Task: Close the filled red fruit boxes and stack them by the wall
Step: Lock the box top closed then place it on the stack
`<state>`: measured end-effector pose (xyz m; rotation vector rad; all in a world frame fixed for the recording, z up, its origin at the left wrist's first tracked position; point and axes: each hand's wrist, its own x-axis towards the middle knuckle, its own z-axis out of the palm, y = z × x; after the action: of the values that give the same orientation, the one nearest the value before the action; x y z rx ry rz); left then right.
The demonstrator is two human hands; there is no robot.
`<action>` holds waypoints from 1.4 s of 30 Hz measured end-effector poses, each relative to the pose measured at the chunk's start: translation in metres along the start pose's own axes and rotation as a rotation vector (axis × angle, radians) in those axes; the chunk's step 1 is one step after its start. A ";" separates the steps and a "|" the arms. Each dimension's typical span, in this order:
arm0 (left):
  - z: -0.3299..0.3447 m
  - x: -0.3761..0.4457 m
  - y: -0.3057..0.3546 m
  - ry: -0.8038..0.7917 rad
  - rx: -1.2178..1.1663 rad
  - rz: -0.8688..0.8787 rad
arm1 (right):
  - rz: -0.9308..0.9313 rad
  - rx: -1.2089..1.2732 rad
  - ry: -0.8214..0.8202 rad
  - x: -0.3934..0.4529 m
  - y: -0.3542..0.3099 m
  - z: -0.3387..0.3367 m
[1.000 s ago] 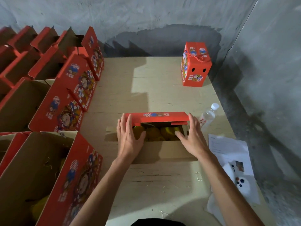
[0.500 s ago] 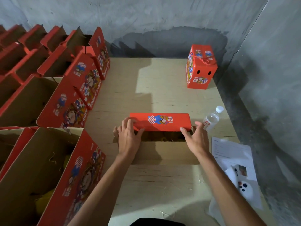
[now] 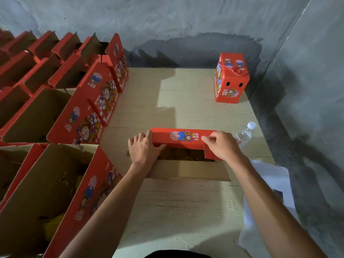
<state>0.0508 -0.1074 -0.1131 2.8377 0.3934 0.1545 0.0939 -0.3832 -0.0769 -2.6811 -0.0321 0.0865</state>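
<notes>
Near the middle of the pale wooden desk, the open red cardboard fruit box is sitting with yellow fruit apparently inside. The left hand is gripping its red printed top flap, fingers curled over it. The right hand is pinching the flap's right end.
</notes>
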 end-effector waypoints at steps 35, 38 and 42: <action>-0.014 -0.015 -0.035 -0.255 -0.085 0.614 | -0.600 -0.259 -0.129 -0.047 0.083 0.009; -0.025 -0.004 -0.041 -0.313 -0.079 0.697 | -0.684 -0.267 -0.197 -0.050 0.085 0.004; -0.034 0.008 -0.051 -0.367 -0.114 0.762 | -0.541 -0.114 -0.183 -0.049 0.071 0.001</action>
<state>0.0405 -0.0494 -0.0942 2.6651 -0.7499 -0.1917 0.0451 -0.4483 -0.1063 -2.6673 -0.8321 0.1611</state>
